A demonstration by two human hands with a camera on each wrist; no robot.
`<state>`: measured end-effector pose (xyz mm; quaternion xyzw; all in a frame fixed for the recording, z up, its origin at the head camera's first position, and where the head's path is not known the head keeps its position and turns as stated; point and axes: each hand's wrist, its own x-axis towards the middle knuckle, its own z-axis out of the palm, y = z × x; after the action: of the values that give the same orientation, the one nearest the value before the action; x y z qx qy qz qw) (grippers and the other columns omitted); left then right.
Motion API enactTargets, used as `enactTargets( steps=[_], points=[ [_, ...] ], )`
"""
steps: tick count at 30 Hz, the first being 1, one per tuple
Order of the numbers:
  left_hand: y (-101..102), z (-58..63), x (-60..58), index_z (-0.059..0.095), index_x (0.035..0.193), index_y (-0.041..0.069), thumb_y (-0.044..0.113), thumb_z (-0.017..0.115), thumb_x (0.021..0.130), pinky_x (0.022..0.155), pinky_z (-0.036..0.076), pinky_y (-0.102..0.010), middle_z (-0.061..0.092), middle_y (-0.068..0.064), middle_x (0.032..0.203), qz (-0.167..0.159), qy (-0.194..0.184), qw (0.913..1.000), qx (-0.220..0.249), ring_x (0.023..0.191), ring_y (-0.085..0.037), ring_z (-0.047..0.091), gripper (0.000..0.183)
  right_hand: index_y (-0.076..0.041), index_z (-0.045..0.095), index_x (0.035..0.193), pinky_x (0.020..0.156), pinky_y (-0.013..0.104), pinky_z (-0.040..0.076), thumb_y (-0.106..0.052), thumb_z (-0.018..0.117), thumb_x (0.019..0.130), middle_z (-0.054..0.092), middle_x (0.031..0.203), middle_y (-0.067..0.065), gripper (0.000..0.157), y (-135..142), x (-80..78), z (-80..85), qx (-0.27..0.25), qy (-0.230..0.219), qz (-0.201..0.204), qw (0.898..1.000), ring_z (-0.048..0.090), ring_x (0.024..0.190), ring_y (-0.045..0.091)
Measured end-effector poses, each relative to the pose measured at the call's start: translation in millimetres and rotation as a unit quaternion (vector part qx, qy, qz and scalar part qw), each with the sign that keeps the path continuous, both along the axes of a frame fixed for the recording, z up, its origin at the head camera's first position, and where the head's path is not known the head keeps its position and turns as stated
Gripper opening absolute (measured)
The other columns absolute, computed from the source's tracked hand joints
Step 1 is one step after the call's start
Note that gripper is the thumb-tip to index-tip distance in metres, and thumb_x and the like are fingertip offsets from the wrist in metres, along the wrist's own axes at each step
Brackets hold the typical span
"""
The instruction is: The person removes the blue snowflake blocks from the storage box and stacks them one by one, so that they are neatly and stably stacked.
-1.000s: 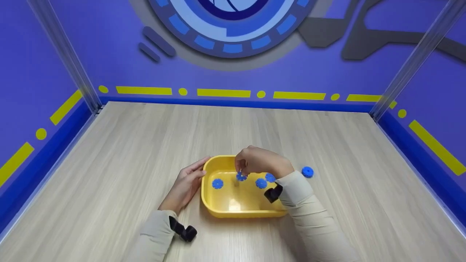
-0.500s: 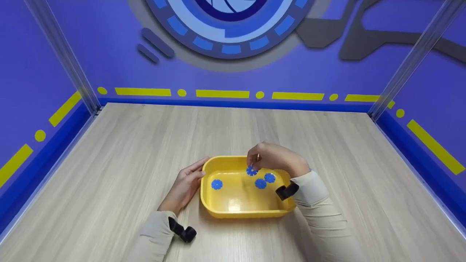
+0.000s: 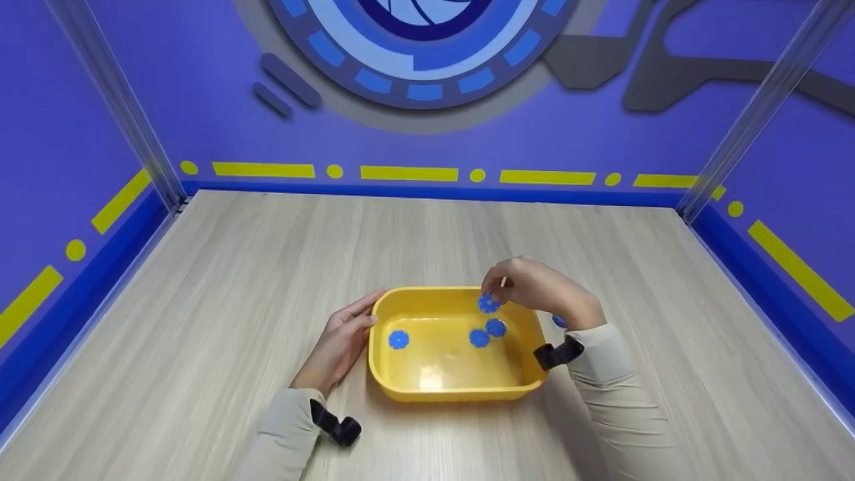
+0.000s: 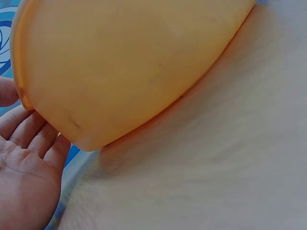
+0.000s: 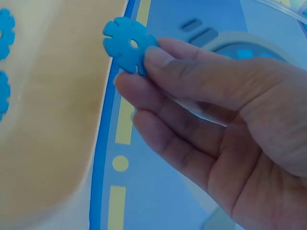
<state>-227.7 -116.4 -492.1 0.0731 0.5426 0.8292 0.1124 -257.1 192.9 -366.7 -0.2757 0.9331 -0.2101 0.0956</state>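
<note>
The right hand (image 3: 534, 286) has shifted rightward, pinching a blue disc (image 3: 489, 304) near the far rim of the yellow tray (image 3: 461, 395); release appears pending. The left hand (image 3: 340, 339) rests, fingers extended, against the tray's left side.

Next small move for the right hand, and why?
Probably carry the pinched blue disc right, out of the tray, toward the blue piece on the table. The right hand has drawn that disc rightward over the last second, it's now clear of the other discs, and the left hand touches the tray's left end.
</note>
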Motion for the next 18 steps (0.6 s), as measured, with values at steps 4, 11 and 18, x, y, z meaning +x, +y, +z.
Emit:
enactTargets(
  steps=[4,11,18],
  points=[
    [0,-0.2,-0.1,0.033,0.145,-0.008,-0.004,0.046,0.089,0.112,0.036,-0.032,0.03,-0.02,0.155,-0.001,-0.001,1.0,0.002,0.144,-0.026,0.028,0.057,-0.007,0.073,0.098,0.076,0.033,0.06,-0.001,0.063,0.089,0.072,0.093,0.005,0.014,15,0.0,-3.2,-0.016,0.031,-0.001,0.999,0.065,0.081,0.017],
    [0,-0.1,-0.3,0.035,0.144,-0.007,-0.004,0.047,0.089,0.113,0.035,-0.033,0.03,-0.019,0.155,0.003,-0.009,1.0,-0.002,0.143,-0.026,0.029,0.057,-0.004,0.074,0.099,0.076,0.034,0.06,0.001,0.063,0.088,0.071,0.095,0.008,0.016,41,-0.3,-12.9,-0.048,0.05,-0.038,0.997,0.065,0.081,0.019],
    [1,0.9,0.0,0.034,0.144,-0.008,-0.003,0.048,0.089,0.11,0.041,-0.031,0.033,-0.021,0.153,0.001,-0.006,1.0,-0.004,0.139,-0.022,0.036,0.058,-0.003,0.073,0.098,0.076,0.037,0.06,0.004,0.065,0.085,0.071,0.094,0.009,0.017,60,2.5,-23.7,-0.064,0.074,-0.087,0.991,0.065,0.079,0.019]
  ],
)
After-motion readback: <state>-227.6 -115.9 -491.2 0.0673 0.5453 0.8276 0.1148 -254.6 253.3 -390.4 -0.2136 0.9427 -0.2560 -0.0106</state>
